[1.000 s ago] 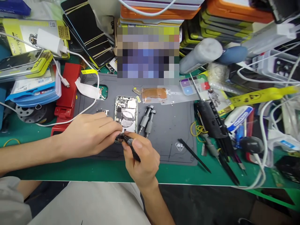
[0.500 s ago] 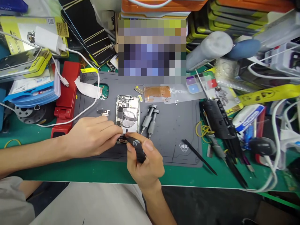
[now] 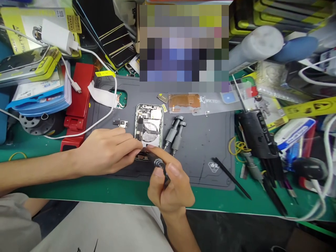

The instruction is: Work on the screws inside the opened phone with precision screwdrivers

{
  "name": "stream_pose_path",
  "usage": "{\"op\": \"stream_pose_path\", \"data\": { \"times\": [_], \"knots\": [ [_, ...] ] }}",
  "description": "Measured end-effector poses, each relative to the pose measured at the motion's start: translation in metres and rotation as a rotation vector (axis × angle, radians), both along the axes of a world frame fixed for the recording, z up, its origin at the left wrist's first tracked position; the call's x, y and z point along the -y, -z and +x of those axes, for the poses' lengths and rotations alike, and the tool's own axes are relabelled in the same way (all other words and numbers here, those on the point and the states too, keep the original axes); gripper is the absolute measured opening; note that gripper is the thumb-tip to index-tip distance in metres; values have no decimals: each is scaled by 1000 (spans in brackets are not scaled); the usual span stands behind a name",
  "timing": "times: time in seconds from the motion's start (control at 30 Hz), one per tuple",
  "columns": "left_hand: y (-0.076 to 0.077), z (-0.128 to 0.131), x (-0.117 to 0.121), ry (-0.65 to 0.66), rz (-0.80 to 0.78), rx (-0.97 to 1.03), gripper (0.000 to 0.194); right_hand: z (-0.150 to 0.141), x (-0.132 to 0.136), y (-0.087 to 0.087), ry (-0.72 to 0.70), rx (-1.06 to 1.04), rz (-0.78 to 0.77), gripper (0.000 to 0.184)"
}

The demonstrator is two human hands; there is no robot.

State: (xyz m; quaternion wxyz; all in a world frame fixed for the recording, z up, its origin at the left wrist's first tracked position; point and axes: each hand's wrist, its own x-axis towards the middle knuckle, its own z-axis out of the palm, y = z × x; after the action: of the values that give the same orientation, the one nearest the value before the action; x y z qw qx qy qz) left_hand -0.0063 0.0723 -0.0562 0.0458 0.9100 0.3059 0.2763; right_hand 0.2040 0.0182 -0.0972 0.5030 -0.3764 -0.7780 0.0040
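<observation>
An opened phone (image 3: 148,126) lies face down on a dark grey work mat (image 3: 199,154), its inner parts exposed. My left hand (image 3: 105,151) rests on the mat beside the phone's lower left, fingers pinched together at its bottom edge. My right hand (image 3: 170,185) grips a black tool (image 3: 159,166) like a pen, its tip at the phone's bottom end where the two hands meet. What the left fingers pinch is too small to make out.
Two grey screwdrivers (image 3: 175,134) lie right of the phone; a small part (image 3: 120,123) lies left. A black spudger (image 3: 231,177), a white cable (image 3: 105,115), a red case (image 3: 78,105), stacked boxes and tools crowd the green bench (image 3: 118,190).
The view has shifted, so everything sits a little lower and to the right. Both hands stay at the phone's bottom edge; the right hand has tilted the tool slightly.
</observation>
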Motion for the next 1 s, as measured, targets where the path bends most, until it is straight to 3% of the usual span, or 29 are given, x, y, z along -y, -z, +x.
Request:
{"op": "stream_pose_path", "data": {
  "times": [0.17,0.3,1.0],
  "knots": [
    [1,1,0,-3,-5,13,14,1,-1,0,4,-26,21,87],
    [2,1,0,-14,-11,4,16,2,-1,0,-18,-54,27,79],
    [2,1,0,-6,-24,-4,16,3,-3,2,16,-76,46,72]
  ]
}}
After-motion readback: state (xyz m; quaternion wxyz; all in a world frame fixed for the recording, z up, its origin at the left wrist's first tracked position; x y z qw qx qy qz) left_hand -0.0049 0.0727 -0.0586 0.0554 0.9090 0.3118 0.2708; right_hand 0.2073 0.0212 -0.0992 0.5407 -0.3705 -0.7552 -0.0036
